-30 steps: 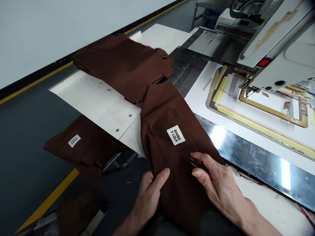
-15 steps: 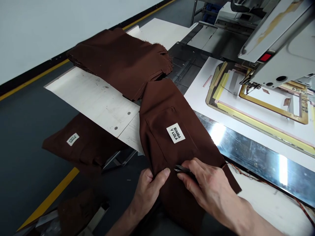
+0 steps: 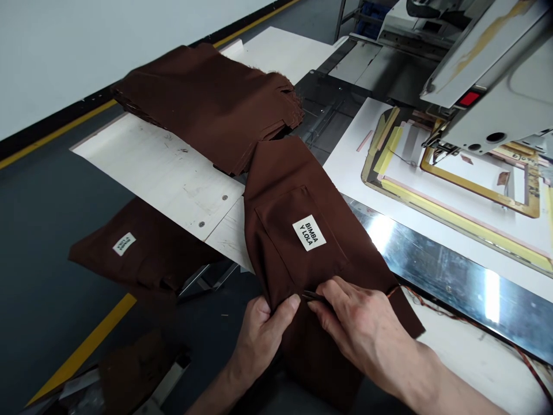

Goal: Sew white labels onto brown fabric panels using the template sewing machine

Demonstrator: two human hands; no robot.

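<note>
A brown fabric panel with a stitched pocket lies over the table edge and hangs down in front of me. On the pocket sits a white label reading "BIMBA Y LOLA". My left hand pinches the fabric just below the pocket's lower corner, thumb on top. Close beside that thumb, my right hand is closed around small dark thread snips. Their tips point left, at the fabric near the pocket seam. Most of the tool is hidden by my fingers.
A stack of brown fabric pieces lies on the white table. Another labelled brown panel hangs lower left. To the right stands a sewing machine head over a yellow-edged template, with a shiny metal strip in front.
The snips have shifted slightly left towards my left thumb, and their blades now look closer together. My left hand keeps its pinch on the fabric. The view has shifted slightly.
</note>
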